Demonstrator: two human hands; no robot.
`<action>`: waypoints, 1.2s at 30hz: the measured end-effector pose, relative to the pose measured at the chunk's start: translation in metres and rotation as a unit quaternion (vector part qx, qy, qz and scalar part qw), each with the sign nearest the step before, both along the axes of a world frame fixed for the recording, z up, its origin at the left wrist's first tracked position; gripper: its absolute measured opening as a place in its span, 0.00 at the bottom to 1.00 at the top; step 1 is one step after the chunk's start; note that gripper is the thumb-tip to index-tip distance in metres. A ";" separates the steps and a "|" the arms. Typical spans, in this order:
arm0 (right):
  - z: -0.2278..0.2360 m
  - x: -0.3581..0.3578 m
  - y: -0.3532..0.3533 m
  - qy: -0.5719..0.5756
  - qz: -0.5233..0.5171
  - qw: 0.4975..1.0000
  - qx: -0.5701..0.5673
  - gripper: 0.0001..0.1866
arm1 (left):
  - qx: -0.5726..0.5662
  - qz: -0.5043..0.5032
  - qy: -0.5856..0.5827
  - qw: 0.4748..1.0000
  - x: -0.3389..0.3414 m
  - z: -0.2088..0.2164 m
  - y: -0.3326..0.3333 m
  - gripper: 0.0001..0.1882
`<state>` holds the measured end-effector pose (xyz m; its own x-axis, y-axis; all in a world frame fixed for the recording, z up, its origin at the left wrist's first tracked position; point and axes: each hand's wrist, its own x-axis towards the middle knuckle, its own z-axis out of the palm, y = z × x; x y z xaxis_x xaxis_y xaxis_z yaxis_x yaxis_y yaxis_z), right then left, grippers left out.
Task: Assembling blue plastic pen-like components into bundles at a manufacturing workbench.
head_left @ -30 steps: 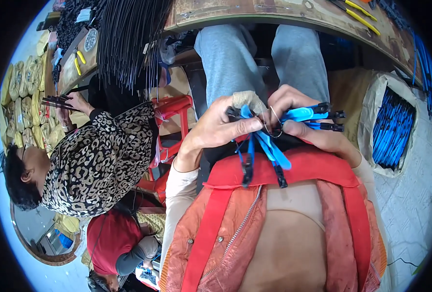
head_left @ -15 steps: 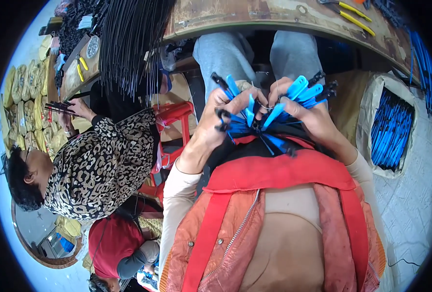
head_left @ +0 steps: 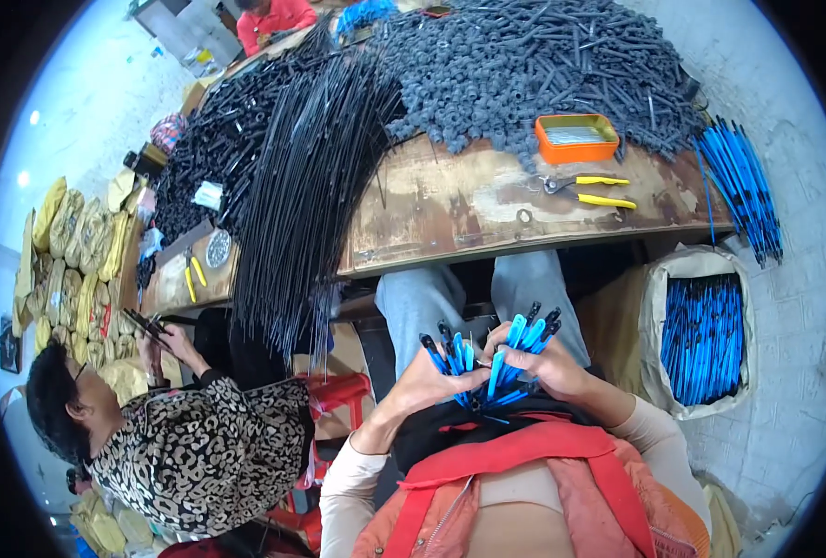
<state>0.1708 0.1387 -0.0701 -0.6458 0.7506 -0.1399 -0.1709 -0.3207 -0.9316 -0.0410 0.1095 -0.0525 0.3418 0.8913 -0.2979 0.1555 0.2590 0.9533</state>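
In my lap, a bundle of slim blue strips with black ends fans out between my two hands. My left hand is closed around the strips on one side. My right hand closes on the other side, its thumb against a light blue strip and its fingertips close to those of my left. What lies between the fingertips is too small to make out. The lower part of the bundle rests against dark cloth below a red apron band.
Ahead, a worn wooden table carries yellow-handled pliers, an orange box, grey tubes and long black rods. A sack of blue strips stands right. At left, a co-worker handles dark rods beside a red stool.
The view has tilted up, showing more of the table and its piles. My hands now appear lower in the picture, still together at the bundle.
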 end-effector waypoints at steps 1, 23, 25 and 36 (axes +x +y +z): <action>-0.001 0.001 -0.001 0.013 -0.019 1.000 -0.011 0.11 | -0.011 -0.002 -0.022 1.000 0.001 -0.003 0.003 0.07; 0.000 0.212 0.284 -0.427 -0.309 0.784 0.327 0.09 | -0.075 -0.116 -0.286 0.948 -0.059 -0.060 0.039 0.16; -0.010 0.226 0.311 -0.431 -0.343 0.702 0.451 0.09 | -0.092 -0.142 -0.199 0.965 -0.058 -0.049 0.038 0.13; -0.004 0.216 0.374 -0.554 -0.251 0.546 0.576 0.16 | -0.043 -0.314 -0.152 0.936 -0.011 -0.004 0.043 0.14</action>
